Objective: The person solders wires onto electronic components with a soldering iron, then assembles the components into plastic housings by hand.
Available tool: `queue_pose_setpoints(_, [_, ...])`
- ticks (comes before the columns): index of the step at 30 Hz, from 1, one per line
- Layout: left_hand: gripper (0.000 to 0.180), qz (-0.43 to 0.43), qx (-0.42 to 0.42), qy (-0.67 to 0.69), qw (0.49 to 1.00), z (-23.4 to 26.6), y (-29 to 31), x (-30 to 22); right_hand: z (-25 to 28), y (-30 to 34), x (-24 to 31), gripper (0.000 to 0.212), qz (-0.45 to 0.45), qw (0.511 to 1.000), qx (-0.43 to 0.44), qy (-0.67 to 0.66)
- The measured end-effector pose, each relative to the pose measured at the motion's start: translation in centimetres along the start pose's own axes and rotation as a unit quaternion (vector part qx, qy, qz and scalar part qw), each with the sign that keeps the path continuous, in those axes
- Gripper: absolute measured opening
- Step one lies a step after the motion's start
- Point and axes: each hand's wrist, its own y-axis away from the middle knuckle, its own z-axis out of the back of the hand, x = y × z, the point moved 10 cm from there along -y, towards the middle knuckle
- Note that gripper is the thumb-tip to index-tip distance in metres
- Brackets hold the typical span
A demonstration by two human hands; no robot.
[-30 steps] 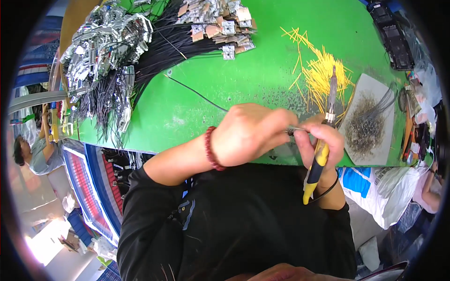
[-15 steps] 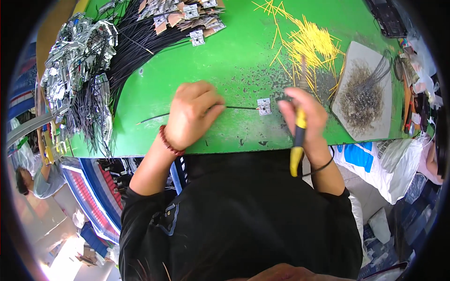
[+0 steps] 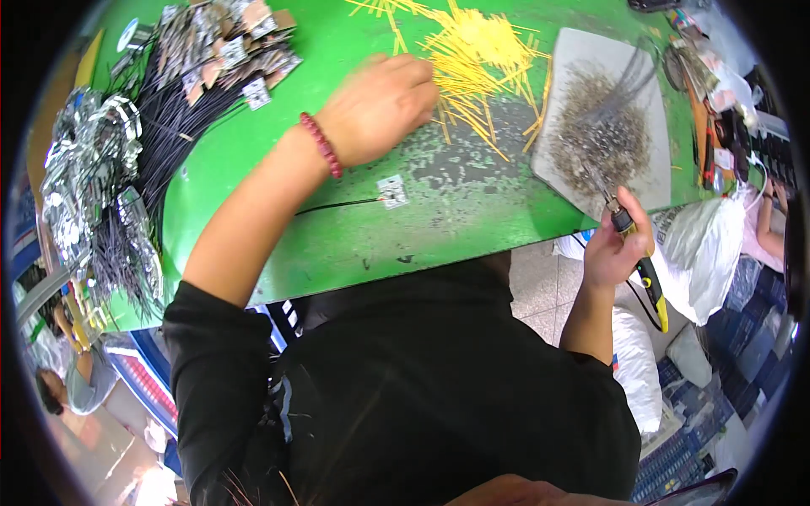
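My right hand [image 3: 620,249] grips a soldering iron [image 3: 648,274] by its black and yellow handle. Its metal tip end reaches over a pale slab [image 3: 557,110] heaped with dark grey crumbs [image 3: 603,126]. My left hand [image 3: 384,105], wearing a red bead bracelet, is bent over the table beside a pile of thin yellow strips [image 3: 477,55]. Motion blurs its fingers, and whether they pinch anything is hidden. Nearer to me lies a small white square board [image 3: 393,191] with a black wire [image 3: 342,205] running left from it, partly covered by my left forearm.
Bundled boards [image 3: 228,51] with long black wires [image 3: 181,126] lie at the far left, beside a heap of shiny silvery pieces [image 3: 93,160]. Dark specks cover the green table [image 3: 337,253] mid-right. Tools crowd its right edge; a white bag [image 3: 700,253] sits below. Other people appear at both sides.
My left hand has left the black wire and gone forward and right to the yellow strips. My right hand has carried the soldering iron right, onto the slab. The whole view has shifted.
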Motion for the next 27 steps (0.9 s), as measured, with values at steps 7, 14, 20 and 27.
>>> queue_pose_setpoints(7, [0.012, 0.133, -0.106, 0.056, 0.984, 4.0, 2.1, -0.7, 3.0, -3.3, -2.5, 0.017, -0.048, 0.996, -0.070, -0.026])
queue_pose_setpoints(14, [0.012, 0.246, -0.112, 0.161, 0.949, 4.5, 7.1, -2.3, 0.7, -3.8, -3.6, 0.016, -0.056, 0.995, -0.010, 0.081])
queue_pose_setpoints(20, [0.010, 0.334, -0.134, 0.158, 0.920, 4.1, 11.1, -2.9, 1.1, -3.8, -4.1, 0.016, -0.041, 0.996, -0.012, 0.082])
queue_pose_setpoints(27, [0.013, 0.295, -0.154, 0.061, 0.941, 3.7, 12.6, -4.8, -4.9, -1.3, 0.1, 0.028, -0.007, 0.993, 0.122, 0.000])
